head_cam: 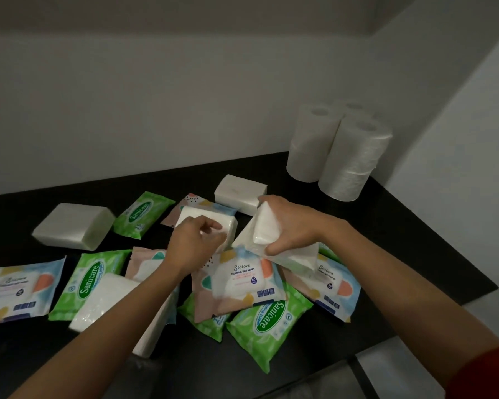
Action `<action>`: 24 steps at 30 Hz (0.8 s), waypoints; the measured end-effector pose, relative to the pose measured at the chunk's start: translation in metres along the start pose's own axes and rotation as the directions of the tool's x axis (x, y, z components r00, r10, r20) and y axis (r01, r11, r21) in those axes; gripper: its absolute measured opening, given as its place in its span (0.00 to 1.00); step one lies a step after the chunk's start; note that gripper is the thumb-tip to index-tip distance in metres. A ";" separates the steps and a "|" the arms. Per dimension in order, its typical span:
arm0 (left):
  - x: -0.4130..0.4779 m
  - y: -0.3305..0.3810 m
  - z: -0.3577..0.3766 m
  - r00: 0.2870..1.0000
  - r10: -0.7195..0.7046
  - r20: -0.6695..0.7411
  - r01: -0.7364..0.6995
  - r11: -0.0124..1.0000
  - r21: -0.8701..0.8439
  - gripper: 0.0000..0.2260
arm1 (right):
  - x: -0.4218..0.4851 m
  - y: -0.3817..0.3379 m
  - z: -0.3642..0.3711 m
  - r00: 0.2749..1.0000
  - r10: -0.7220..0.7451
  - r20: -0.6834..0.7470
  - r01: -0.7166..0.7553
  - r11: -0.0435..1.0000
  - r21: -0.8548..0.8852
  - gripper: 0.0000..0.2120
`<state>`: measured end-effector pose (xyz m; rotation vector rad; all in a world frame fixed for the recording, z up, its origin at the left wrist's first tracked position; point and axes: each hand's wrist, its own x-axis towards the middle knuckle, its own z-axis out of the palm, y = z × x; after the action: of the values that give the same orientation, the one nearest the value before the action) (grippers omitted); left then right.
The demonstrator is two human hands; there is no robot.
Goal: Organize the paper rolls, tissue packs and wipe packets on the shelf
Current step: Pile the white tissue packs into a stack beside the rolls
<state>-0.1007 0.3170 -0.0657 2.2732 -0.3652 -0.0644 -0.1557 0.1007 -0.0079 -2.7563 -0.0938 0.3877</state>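
My right hand [291, 226] grips a white tissue pack [264, 234] and holds it tilted above the pile. My left hand [195, 240] has curled fingers on another white tissue pack [205, 221] lying on the black shelf [415, 240]. Green Sanicare wipe packets [267, 321] and pastel Stalove wipe packets [242, 280] lie scattered and overlapping. More tissue packs lie at the left [74, 226], back [239, 192] and under my left forearm [104, 300]. White paper rolls [337, 151] stand upright in the back right corner.
White walls close the shelf at the back and on the right. The shelf's front edge runs along the bottom right, with a lighter surface [401, 370] below it. Bare black shelf shows behind the packs at the back left.
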 end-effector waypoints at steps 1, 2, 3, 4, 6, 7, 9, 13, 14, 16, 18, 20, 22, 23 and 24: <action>0.001 0.009 0.002 0.999 -0.035 0.029 0.038 0.991 -0.126 0.08 | 0.002 -0.001 -0.001 1.000 -0.020 -0.012 0.020 1.000 -0.002 0.52; 0.003 0.019 0.006 0.993 -0.075 0.090 0.096 0.960 -0.262 0.10 | 0.003 -0.003 -0.003 0.999 -0.042 -0.023 0.042 0.999 -0.001 0.52; 0.005 0.028 0.009 0.979 -0.106 0.173 0.165 0.909 -0.382 0.12 | 0.005 -0.003 -0.004 0.997 -0.064 -0.034 0.064 0.998 0.002 0.52; 0.009 0.035 0.013 0.955 -0.131 0.266 0.248 0.846 -0.473 0.14 | 0.007 -0.003 -0.007 0.995 -0.085 -0.044 0.085 0.996 0.008 0.52; 0.014 0.045 0.021 0.898 -0.143 0.416 0.390 0.695 -0.604 0.17 | 0.010 0.000 -0.012 0.991 -0.119 -0.063 0.120 0.993 0.016 0.52; 0.018 0.048 0.024 0.884 -0.132 0.449 0.421 0.644 -0.639 0.18 | 0.011 0.002 -0.015 0.989 -0.130 -0.070 0.131 0.991 0.014 0.52; 0.025 0.051 0.029 0.873 -0.109 0.476 0.435 0.616 -0.657 0.19 | 0.013 0.009 -0.021 0.987 -0.144 -0.072 0.144 0.990 -0.006 0.53; 0.035 0.059 0.041 0.862 -0.089 0.499 0.442 0.616 -0.652 0.22 | 0.021 0.023 -0.029 0.982 -0.179 -0.058 0.174 0.982 -0.078 0.54; 0.037 0.062 0.043 0.858 -0.094 0.505 0.445 0.627 -0.639 0.23 | 0.023 0.026 -0.030 0.981 -0.189 -0.051 0.184 0.979 -0.084 0.54; 0.044 0.070 0.051 0.863 -0.115 0.492 0.439 0.653 -0.617 0.24 | 0.030 0.036 -0.033 0.978 -0.202 -0.044 0.197 0.977 -0.086 0.53; 0.052 0.074 0.058 0.875 -0.156 0.459 0.433 0.675 -0.597 0.23 | 0.036 0.045 -0.035 0.976 -0.208 -0.063 0.201 0.974 -0.109 0.52; 0.062 0.077 0.063 0.880 -0.199 0.431 0.445 0.661 -0.604 0.23 | 0.041 0.057 -0.038 0.980 -0.169 -0.105 0.162 0.984 -0.078 0.52; 0.073 0.077 0.069 0.881 -0.230 0.414 0.460 0.622 -0.634 0.24 | 0.047 0.072 -0.040 0.988 -0.065 -0.143 0.076 0.995 0.071 0.51; 0.079 0.077 0.072 0.882 -0.243 0.405 0.463 0.609 -0.644 0.24 | 0.051 0.080 -0.039 0.986 0.025 -0.167 0.009 0.980 0.199 0.50; 0.084 0.078 0.075 0.881 -0.256 0.398 0.468 0.593 -0.656 0.25 | 0.055 0.089 -0.037 0.974 0.136 -0.183 -0.063 0.932 0.358 0.48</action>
<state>-0.0517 0.1901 -0.0523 1.4681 0.0304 -0.6314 -0.0910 0.0115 -0.0200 -2.4336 0.1551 0.1260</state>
